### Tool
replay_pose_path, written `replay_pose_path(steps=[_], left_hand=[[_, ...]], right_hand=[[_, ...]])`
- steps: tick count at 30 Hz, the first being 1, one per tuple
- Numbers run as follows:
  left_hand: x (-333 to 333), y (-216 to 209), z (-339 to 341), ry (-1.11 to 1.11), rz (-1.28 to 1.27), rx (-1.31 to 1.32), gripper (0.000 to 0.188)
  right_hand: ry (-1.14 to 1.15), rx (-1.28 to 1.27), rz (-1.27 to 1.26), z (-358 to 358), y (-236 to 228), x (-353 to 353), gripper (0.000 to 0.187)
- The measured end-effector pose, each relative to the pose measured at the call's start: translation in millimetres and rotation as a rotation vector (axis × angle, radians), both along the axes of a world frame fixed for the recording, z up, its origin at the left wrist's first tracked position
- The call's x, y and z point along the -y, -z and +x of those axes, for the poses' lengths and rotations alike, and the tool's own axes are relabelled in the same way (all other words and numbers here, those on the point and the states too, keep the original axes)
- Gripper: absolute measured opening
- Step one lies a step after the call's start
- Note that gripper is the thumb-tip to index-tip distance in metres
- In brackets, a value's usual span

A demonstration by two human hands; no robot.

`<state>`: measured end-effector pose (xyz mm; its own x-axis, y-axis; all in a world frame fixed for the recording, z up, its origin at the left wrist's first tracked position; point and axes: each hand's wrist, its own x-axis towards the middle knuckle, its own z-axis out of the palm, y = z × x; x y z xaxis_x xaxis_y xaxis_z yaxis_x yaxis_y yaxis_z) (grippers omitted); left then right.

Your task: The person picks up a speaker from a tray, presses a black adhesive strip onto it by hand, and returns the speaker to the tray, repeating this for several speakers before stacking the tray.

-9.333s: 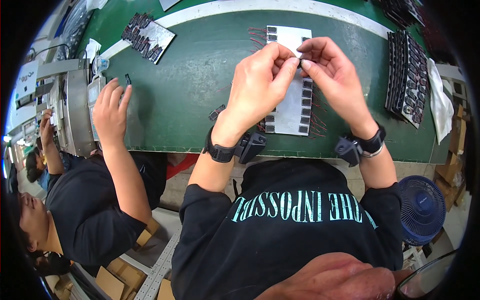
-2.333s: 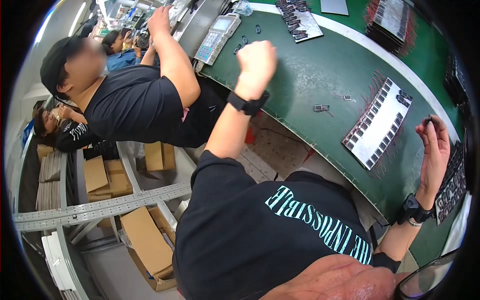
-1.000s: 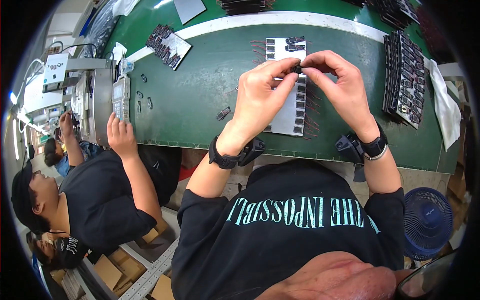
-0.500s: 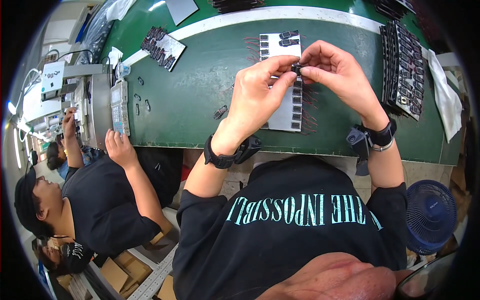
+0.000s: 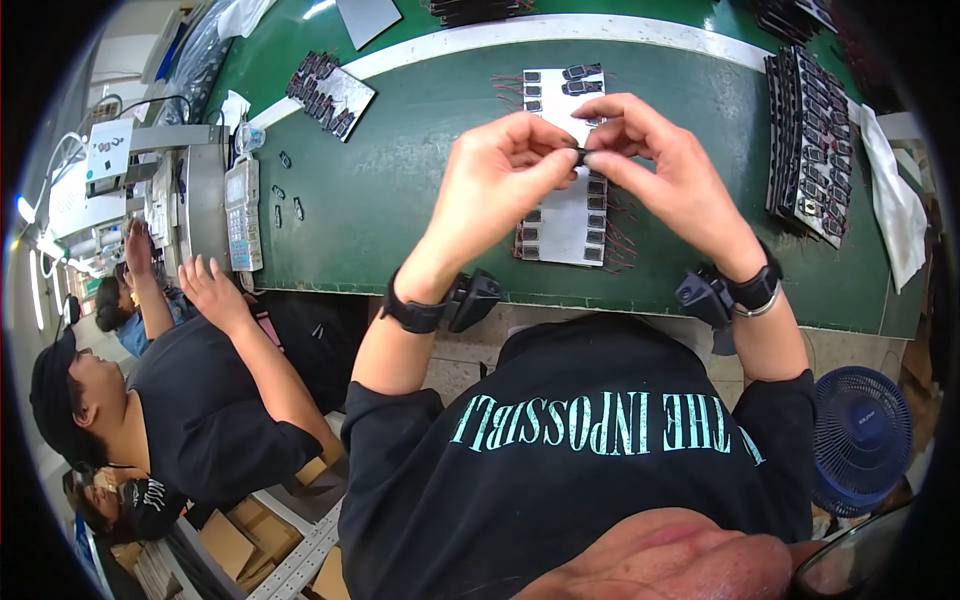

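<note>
My left hand (image 5: 500, 175) and my right hand (image 5: 655, 170) meet fingertip to fingertip above a white tray (image 5: 560, 215) on the green bench. Together they pinch a small black part (image 5: 581, 153) between thumbs and forefingers. The tray holds rows of the same small black parts with thin red wires along its edges. Both wrists carry black bands with a black device clipped on.
A second tray of black parts (image 5: 330, 92) lies at the far left of the green bench (image 5: 400, 180), and long racks of parts (image 5: 810, 140) stand at the right beside a white cloth (image 5: 890, 200). A co-worker's hand (image 5: 205, 290) is raised near a grey machine (image 5: 215, 205). A blue fan (image 5: 860, 440) sits lower right.
My hands have stayed over the white tray, lifting slightly toward me with the small part pinched between them. The co-worker's hand at the left has dropped lower.
</note>
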<state>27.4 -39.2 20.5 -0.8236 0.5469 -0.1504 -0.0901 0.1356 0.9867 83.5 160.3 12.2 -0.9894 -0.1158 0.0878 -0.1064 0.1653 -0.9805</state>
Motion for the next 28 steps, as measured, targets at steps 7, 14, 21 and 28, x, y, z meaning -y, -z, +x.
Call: replay_pose_path(steps=[7,14,21,28], left_hand=[[15,-12,-48,-0.173,0.072,-0.111,0.021],[-2,-4,-58,-0.132,-0.031,-0.107,0.022],[-17,19,-65,-0.027,-0.266,-0.090,0.023],[-29,28,-59,0.033,-0.510,-0.495,0.021]], right_hand=[[0.300,-0.356,0.592,-11,25,-7,0.015],[0.290,-0.453,0.707,-19,36,-4,0.016],[0.214,-0.265,0.675,-15,25,-27,0.018],[0.384,-0.131,0.177,-22,7,-62,0.020]])
